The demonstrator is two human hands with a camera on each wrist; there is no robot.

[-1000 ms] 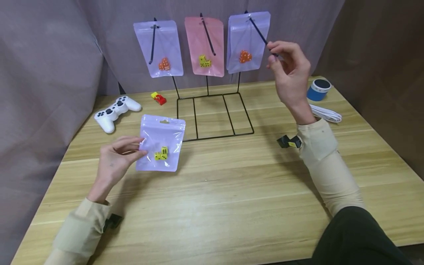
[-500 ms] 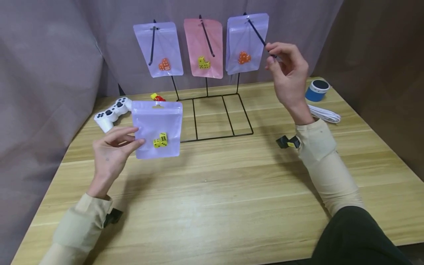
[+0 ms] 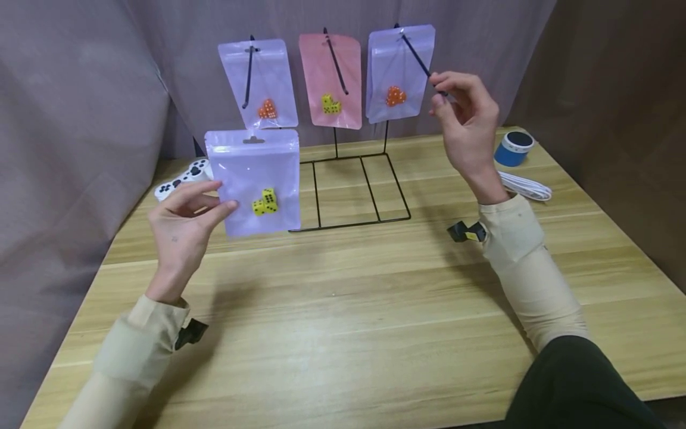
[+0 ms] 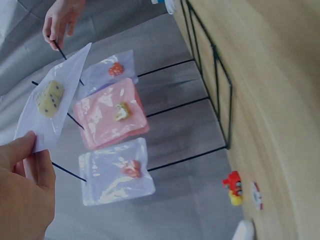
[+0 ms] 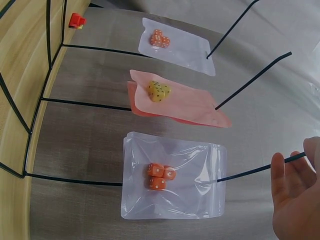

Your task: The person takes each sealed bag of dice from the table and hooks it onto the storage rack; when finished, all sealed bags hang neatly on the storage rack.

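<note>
- Our left hand pinches the purple pouch of yellow dice upright, left of centre, hang-hole topmost.
- Our right hand pinches the rack's right peg tip, upper right, steadying it.

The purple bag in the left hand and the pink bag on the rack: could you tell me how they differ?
The purple bag is pinched at its edge by the left hand above the table; the pink bag hangs on the rack's middle hook. One is translucent purple, the other pink. Both are flat zip bags holding yellow dice.
</note>
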